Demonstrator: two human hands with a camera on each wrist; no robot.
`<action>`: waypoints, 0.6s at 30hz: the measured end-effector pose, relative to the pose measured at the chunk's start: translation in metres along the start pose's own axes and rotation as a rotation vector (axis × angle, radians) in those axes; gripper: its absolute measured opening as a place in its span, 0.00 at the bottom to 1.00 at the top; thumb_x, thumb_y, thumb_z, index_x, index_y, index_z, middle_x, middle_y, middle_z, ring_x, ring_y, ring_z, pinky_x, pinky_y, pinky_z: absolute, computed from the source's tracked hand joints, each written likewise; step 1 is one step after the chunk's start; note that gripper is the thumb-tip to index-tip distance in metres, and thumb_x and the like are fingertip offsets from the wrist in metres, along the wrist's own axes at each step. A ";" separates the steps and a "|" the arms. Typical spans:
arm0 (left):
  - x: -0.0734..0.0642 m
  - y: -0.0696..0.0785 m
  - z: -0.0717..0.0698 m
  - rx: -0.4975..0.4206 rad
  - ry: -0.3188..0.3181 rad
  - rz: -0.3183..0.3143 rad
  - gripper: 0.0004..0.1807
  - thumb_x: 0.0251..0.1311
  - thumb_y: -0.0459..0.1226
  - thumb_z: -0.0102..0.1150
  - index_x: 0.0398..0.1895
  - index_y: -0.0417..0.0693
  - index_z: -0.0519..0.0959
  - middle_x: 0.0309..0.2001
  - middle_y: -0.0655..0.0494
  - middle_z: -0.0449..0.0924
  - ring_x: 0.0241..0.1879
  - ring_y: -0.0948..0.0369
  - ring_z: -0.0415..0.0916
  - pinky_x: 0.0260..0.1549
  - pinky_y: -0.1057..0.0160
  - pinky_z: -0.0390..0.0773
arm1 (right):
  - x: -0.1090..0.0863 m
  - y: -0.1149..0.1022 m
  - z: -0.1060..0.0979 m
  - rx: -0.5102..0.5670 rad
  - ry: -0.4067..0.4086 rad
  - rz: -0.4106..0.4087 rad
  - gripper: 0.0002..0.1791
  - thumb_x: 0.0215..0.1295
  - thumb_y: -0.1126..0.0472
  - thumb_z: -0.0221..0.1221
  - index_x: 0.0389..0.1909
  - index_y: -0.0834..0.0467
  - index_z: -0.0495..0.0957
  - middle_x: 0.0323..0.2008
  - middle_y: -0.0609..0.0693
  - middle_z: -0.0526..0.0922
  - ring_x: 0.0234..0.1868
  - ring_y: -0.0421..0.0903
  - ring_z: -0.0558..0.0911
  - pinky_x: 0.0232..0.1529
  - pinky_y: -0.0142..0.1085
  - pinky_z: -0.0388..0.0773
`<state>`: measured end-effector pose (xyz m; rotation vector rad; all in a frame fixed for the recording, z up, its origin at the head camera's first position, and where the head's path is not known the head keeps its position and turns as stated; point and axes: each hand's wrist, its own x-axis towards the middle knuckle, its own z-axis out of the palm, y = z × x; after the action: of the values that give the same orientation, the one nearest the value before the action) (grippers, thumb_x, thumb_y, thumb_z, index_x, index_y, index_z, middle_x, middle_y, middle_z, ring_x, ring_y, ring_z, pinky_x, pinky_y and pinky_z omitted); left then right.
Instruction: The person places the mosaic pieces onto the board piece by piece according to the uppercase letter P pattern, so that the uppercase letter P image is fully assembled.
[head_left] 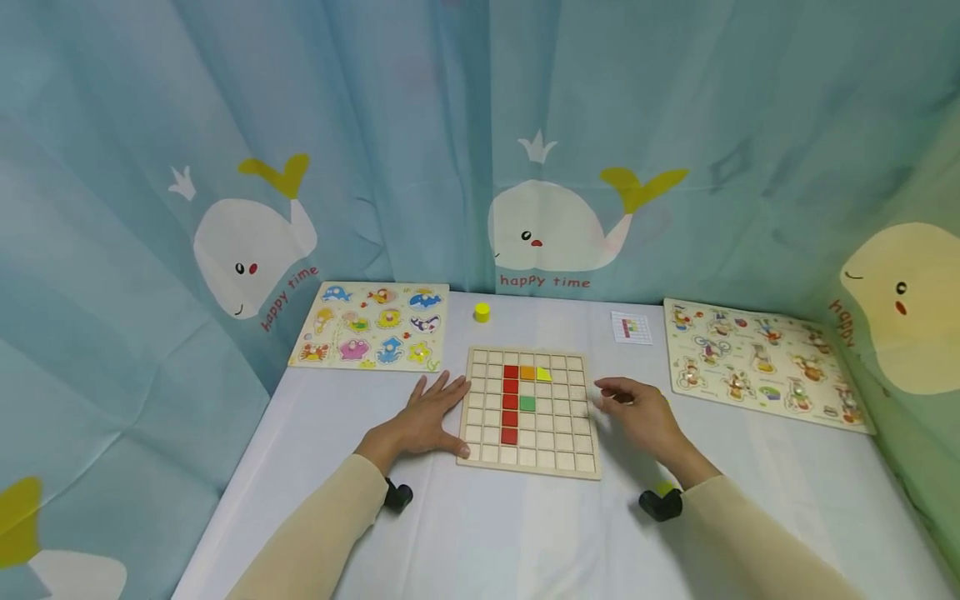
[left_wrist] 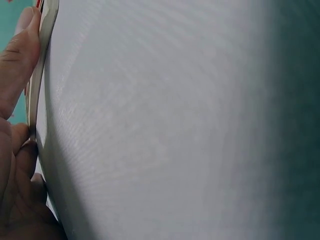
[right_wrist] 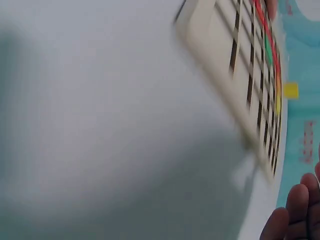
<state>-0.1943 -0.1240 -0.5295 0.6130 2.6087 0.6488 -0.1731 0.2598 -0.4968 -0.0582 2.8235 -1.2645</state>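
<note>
A wooden grid board point(head_left: 568, 464) lies flat on the table between my hands. In it sit a column of several red squares point(head_left: 510, 402), an orange square point(head_left: 528, 372), a yellow piece with a slanted edge point(head_left: 543, 375) and a green square point(head_left: 527, 403). My left hand point(head_left: 426, 419) rests at the board's left edge, fingers spread, with the thumb point(left_wrist: 17, 62) against the side near the front corner. Just off the right edge, my right hand point(head_left: 639, 415) hovers with loosely bent fingers point(right_wrist: 297, 202); nothing shows in its grasp.
A small card point(head_left: 632, 328) printed with a coloured grid lies behind the board, near a yellow cylinder point(head_left: 482, 312). Sea-animal puzzle point(head_left: 375, 327) is at back left, another picture puzzle point(head_left: 765, 367) at right. Whale-print curtains point(head_left: 405, 167) border the table point(head_left: 525, 542).
</note>
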 end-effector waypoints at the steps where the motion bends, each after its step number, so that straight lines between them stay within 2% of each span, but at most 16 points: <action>1: 0.000 0.000 0.000 -0.002 0.001 0.002 0.65 0.49 0.62 0.78 0.87 0.57 0.51 0.87 0.61 0.44 0.87 0.57 0.30 0.84 0.48 0.24 | -0.003 0.004 -0.007 -0.022 0.004 -0.004 0.20 0.74 0.59 0.65 0.62 0.61 0.83 0.52 0.60 0.87 0.52 0.55 0.83 0.43 0.35 0.79; 5: 0.000 0.000 0.000 -0.007 0.004 0.000 0.65 0.49 0.61 0.79 0.87 0.57 0.52 0.87 0.62 0.44 0.87 0.57 0.30 0.84 0.48 0.24 | -0.019 0.020 -0.029 -0.080 -0.016 0.004 0.21 0.73 0.57 0.66 0.63 0.61 0.82 0.53 0.60 0.87 0.52 0.54 0.83 0.41 0.35 0.79; 10: 0.000 0.001 0.000 -0.019 0.003 -0.004 0.66 0.48 0.61 0.80 0.87 0.57 0.52 0.87 0.62 0.44 0.87 0.57 0.30 0.84 0.48 0.23 | -0.043 0.040 -0.045 -0.107 -0.105 0.030 0.25 0.73 0.52 0.66 0.64 0.60 0.81 0.57 0.60 0.85 0.51 0.49 0.82 0.40 0.33 0.79; 12: 0.000 0.001 0.000 -0.020 0.001 -0.006 0.66 0.48 0.61 0.80 0.87 0.57 0.52 0.87 0.62 0.44 0.87 0.57 0.30 0.84 0.48 0.23 | -0.052 0.047 -0.047 -0.117 -0.144 0.030 0.25 0.72 0.51 0.67 0.64 0.59 0.81 0.60 0.60 0.84 0.53 0.53 0.83 0.46 0.38 0.81; 14: 0.000 0.001 0.000 -0.018 -0.001 -0.007 0.66 0.48 0.61 0.79 0.87 0.57 0.52 0.87 0.62 0.44 0.87 0.58 0.30 0.84 0.49 0.23 | -0.060 0.052 -0.048 -0.116 -0.181 0.030 0.25 0.70 0.52 0.69 0.64 0.59 0.81 0.63 0.62 0.83 0.58 0.60 0.82 0.55 0.47 0.82; 17: 0.001 0.001 0.001 -0.016 -0.002 -0.007 0.66 0.48 0.61 0.79 0.87 0.57 0.52 0.87 0.62 0.44 0.87 0.58 0.30 0.84 0.49 0.23 | -0.073 0.060 -0.049 -0.146 -0.221 0.009 0.26 0.65 0.50 0.72 0.61 0.57 0.83 0.63 0.60 0.83 0.65 0.65 0.79 0.61 0.55 0.79; 18: 0.001 0.001 0.001 -0.017 -0.001 -0.006 0.66 0.48 0.61 0.79 0.87 0.57 0.52 0.87 0.62 0.44 0.87 0.58 0.30 0.84 0.49 0.23 | -0.076 0.063 -0.050 -0.159 -0.236 -0.001 0.27 0.63 0.50 0.73 0.60 0.56 0.84 0.62 0.59 0.83 0.65 0.65 0.78 0.61 0.54 0.78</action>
<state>-0.1940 -0.1227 -0.5299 0.5996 2.6001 0.6673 -0.1009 0.3434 -0.5083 -0.2009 2.7106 -0.9595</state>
